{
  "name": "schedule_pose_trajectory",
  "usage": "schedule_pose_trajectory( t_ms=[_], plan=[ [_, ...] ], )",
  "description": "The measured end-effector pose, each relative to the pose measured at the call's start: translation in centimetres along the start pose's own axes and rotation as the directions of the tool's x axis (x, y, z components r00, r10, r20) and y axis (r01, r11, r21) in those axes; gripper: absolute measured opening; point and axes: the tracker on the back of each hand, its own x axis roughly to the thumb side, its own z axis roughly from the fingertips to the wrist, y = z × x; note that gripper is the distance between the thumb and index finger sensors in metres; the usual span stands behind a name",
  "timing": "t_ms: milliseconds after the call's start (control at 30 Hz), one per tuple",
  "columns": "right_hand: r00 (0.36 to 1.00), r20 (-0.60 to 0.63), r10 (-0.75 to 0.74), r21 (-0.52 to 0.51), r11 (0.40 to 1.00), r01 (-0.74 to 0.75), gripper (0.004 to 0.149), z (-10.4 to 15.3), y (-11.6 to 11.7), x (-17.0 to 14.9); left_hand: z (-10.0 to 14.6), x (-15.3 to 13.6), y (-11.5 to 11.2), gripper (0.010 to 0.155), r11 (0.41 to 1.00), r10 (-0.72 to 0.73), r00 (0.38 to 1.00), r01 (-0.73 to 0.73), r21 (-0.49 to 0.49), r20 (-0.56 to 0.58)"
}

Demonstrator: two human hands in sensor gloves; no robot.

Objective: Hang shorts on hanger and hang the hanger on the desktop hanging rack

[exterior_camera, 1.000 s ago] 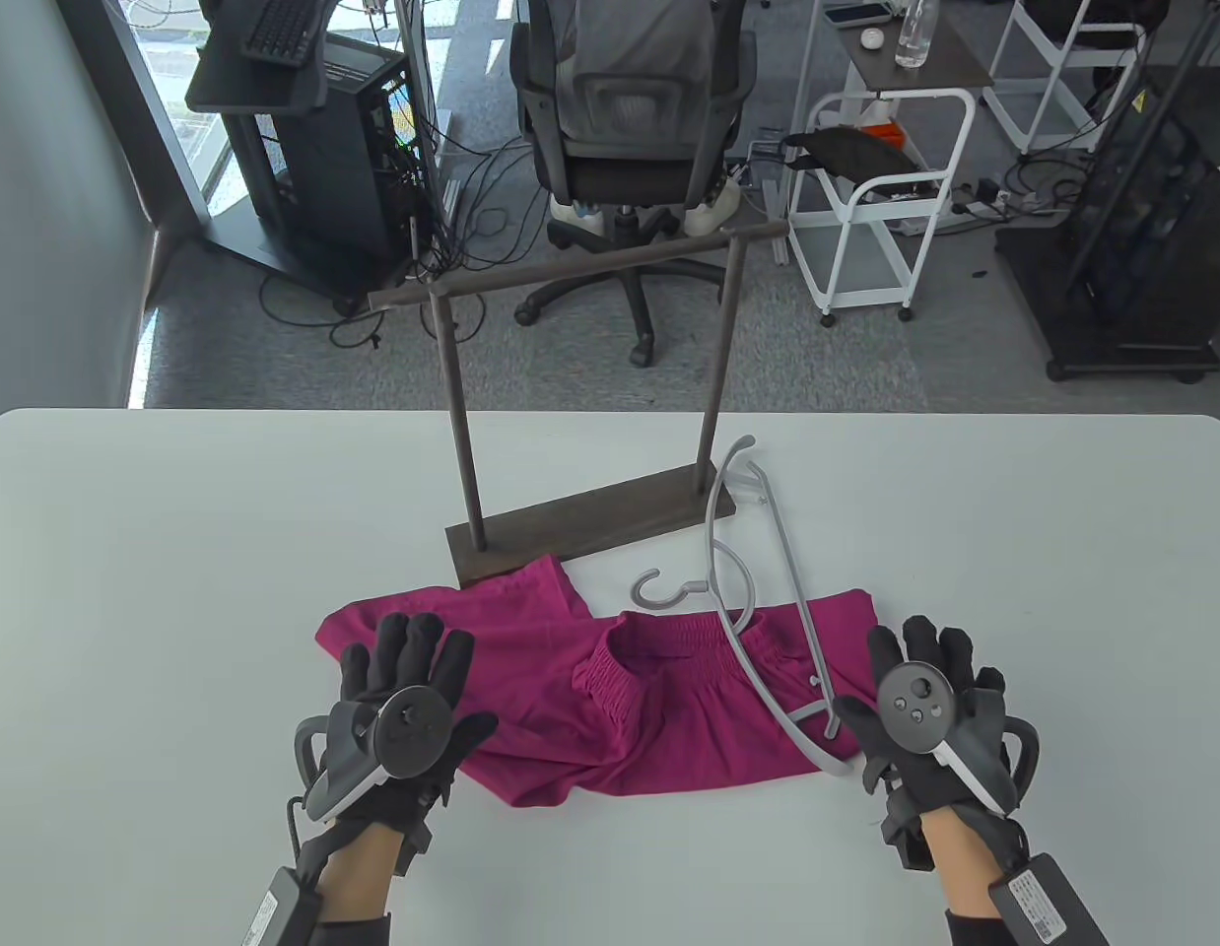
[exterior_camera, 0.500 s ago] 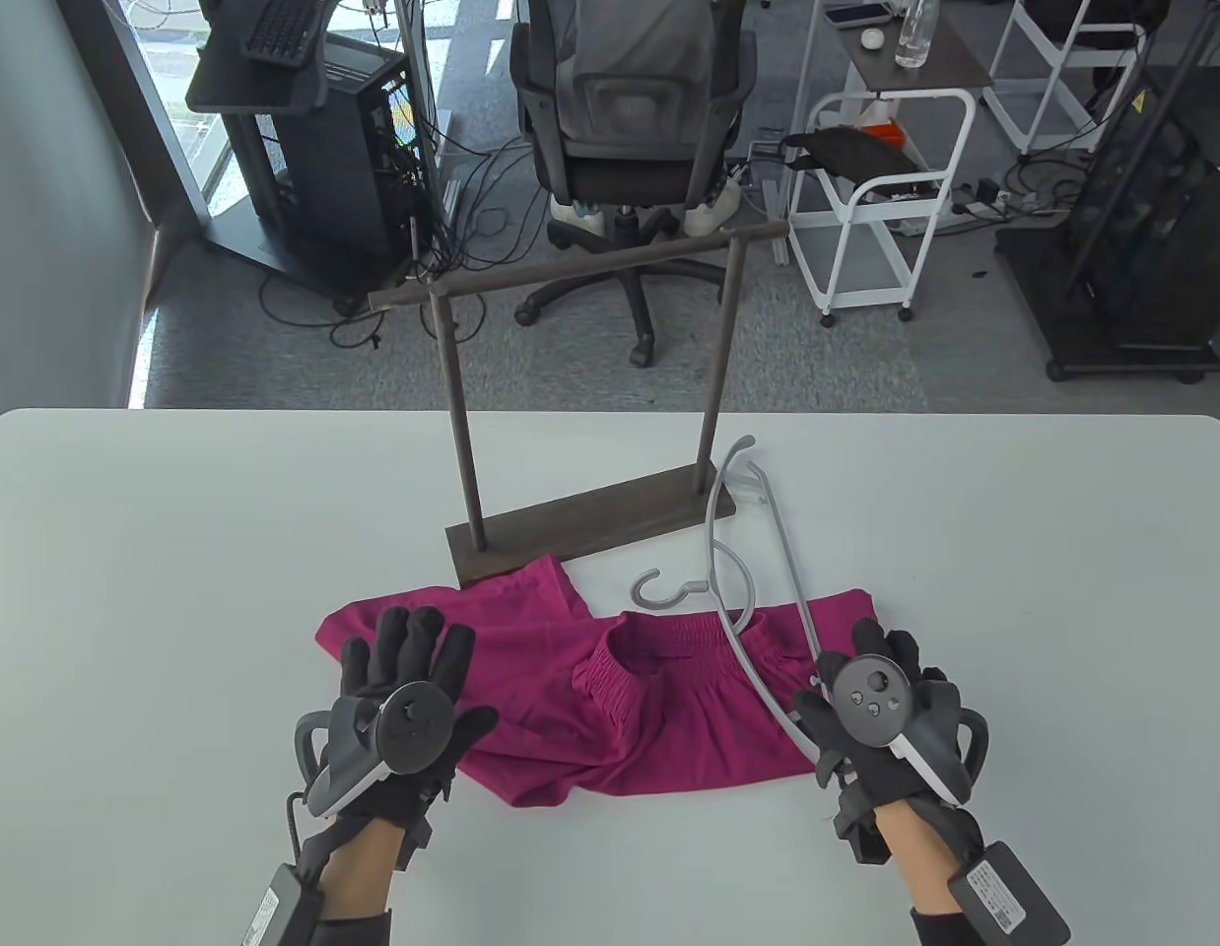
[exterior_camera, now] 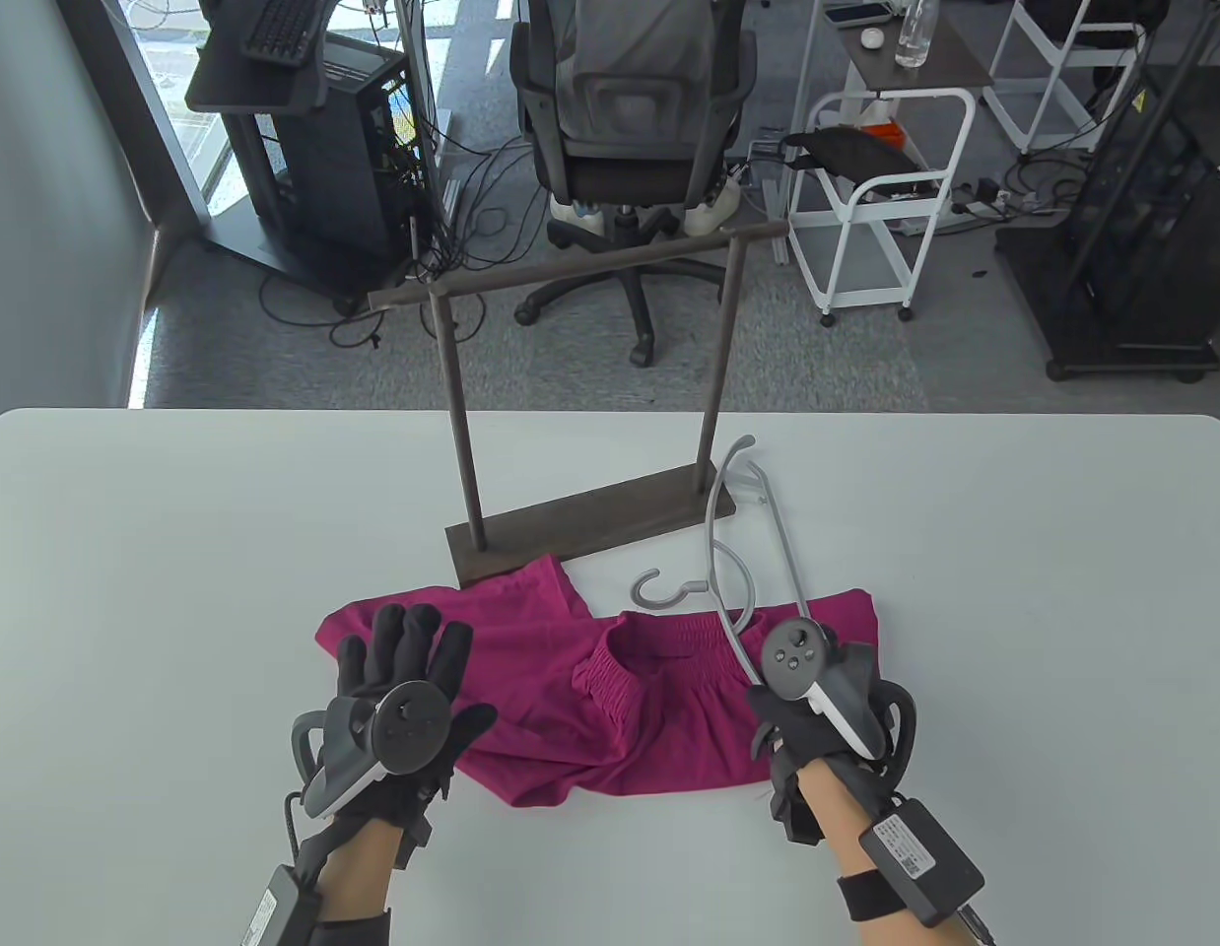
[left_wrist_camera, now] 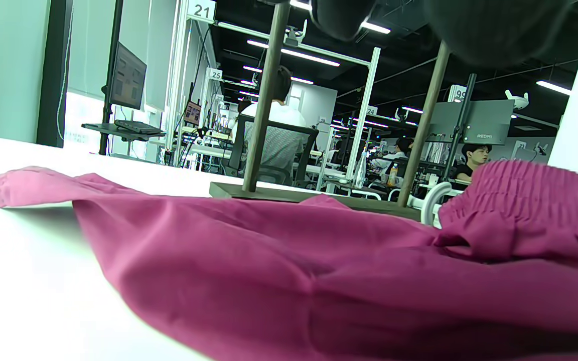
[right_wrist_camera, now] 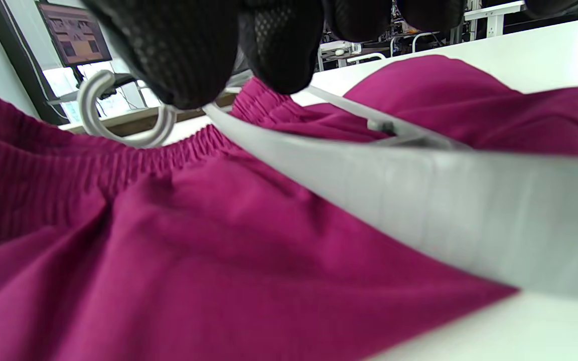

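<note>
Shorts (exterior_camera: pixel 610 700) are spread flat on the table (exterior_camera: pixel 176 552) before the rack (exterior_camera: pixel 590 394). The hanger (exterior_camera: pixel 743 581) lying across them is pinched by the right hand (exterior_camera: pixel 817 709). The left hand (exterior_camera: pixel 398 690) is rested open on the cloth.

Readable only in left wrist view, all background. "21" on white sign (left_wrist_camera: pixel 201 9) at 11 o'clock, top of a post. "25" on small sign (left_wrist_camera: pixel 216 74) below it. "24" on sign (left_wrist_camera: pixel 371 111) near centre. "99" on sign (left_wrist_camera: pixel 457 93) at 2 o'clock, partly cut by rack post. "REDMI" on back of grey monitor (left_wrist_camera: pixel 484 136) at 3 o'clock. Labels on wrist battery packs in table view too small to read.
</note>
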Motion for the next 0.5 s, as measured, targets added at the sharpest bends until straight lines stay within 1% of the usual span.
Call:
schedule_pose_trajectory(
  t_ms=[67,233,300,500],
  plan=[
    [1.0,-0.017,0.004,0.021,1.0,-0.004,0.057,-0.5,0.9,0.1,-0.1,0.0,-0.1,0.088,1.0,0.0,1.0,0.0,-0.008,0.0],
    [0.998,-0.034,0.047,0.016,0.999,-0.046,0.053,-0.8,1.8,0.2,-0.2,-0.2,-0.3,0.088,1.0,0.0,1.0,0.0,-0.019,-0.004],
    [0.998,-0.039,0.05,0.034,0.998,-0.048,0.052,-1.0,2.3,0.2,-0.2,-0.2,-0.2,0.088,1.0,0.001,1.0,-0.001,-0.021,-0.005],
    [0.996,-0.047,0.07,0.011,0.998,-0.069,0.05,-1.0,2.4,0.3,-0.1,-0.1,-0.2,0.087,1.0,0.001,1.0,-0.002,-0.028,-0.003]
  ],
)
